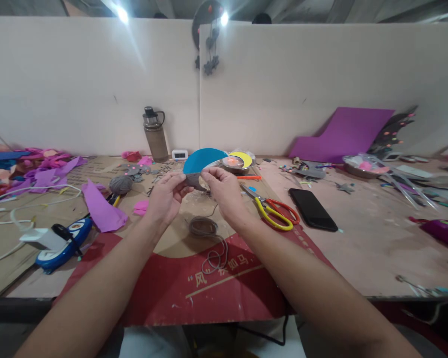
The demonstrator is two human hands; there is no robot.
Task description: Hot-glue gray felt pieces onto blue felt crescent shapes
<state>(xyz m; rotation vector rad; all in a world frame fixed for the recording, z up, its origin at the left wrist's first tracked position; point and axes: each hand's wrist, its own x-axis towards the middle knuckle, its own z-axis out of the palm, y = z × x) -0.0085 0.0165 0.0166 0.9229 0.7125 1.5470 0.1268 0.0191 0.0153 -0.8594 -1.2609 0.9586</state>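
Observation:
A blue curved piece (203, 160) with a dark grey part (195, 181) along its lower edge is held up above the table. My left hand (170, 193) pinches its left end between thumb and fingers. At the right end, my right hand (219, 185) has its fingers closed on the same piece. Below the hands, a coil of grey cord (203, 226) lies on the red and brown cardboard (160, 293). Scissors with yellow and red handles (274, 211) lie to the right, and a yellow crescent (245, 159) shows behind my right hand.
A black phone (312, 209) lies right of the scissors. A bottle (156, 136) stands at the back near a ball of grey yarn (121, 184). Purple scraps (103, 206), a blue case (65, 248) and white cables are on the left. A purple sheet (345, 134) leans against the back panel.

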